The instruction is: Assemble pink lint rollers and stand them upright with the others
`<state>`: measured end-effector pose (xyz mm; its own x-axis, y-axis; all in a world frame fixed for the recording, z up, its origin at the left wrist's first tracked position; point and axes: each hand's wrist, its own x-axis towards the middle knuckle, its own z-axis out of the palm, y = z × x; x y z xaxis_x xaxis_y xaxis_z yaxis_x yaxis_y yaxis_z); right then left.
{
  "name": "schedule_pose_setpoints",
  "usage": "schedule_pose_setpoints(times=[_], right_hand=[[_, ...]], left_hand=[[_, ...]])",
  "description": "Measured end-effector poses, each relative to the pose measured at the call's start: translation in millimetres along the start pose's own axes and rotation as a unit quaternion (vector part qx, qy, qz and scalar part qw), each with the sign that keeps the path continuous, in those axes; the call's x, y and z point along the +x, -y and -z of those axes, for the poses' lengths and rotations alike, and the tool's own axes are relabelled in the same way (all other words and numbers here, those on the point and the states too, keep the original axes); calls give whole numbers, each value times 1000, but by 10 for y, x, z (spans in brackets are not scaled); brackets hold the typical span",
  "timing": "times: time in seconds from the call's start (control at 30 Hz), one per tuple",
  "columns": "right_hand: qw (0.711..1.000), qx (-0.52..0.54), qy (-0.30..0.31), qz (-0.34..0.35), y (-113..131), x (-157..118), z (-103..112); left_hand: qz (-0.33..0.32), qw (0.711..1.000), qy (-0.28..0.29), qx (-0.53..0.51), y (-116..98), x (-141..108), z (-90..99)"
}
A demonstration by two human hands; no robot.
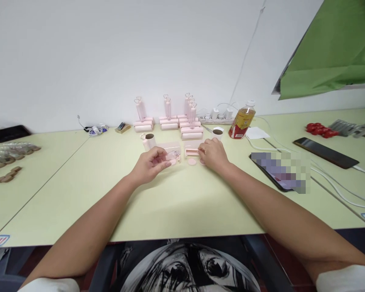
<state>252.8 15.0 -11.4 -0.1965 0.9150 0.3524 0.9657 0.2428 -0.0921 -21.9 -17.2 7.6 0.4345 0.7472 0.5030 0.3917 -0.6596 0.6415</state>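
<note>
Fingers of my left hand [151, 164] are wrapped round a clear plastic piece [173, 155], held just above the table. My right hand [213, 155] has its fingers pressed together at the right end of a pale pink frame [192, 152]; what its fingertips hold is hidden. Between the hands a pink disc [192, 162] lies on the table, and another is partly covered by my right hand. Beyond the hands stand several pink rollers with clear tubes and heart-shaped rings [191, 132]. A cardboard tube [150, 140] stands behind my left hand, another [217, 133] behind my right.
At the right are a drink bottle [242, 121], a phone with a blurred screen [276, 172], a dark phone [326, 153], white cables and red-handled tools [320, 130]. At the left are a coiled cable [96, 130], wrapped items [12, 152] and a dark tablet [9, 133].
</note>
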Motion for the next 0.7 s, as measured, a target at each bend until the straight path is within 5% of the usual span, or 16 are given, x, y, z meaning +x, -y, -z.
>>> schedule_pose_setpoints(times=[0.43,0.7], right_hand=[[998,21,56,4,-9,-22,19],[981,173,82,6,-137,-114,278]], left_hand=[[1,1000,1,-2,-18,-2,-6],[4,1000,2,3,-15,-12,-11]])
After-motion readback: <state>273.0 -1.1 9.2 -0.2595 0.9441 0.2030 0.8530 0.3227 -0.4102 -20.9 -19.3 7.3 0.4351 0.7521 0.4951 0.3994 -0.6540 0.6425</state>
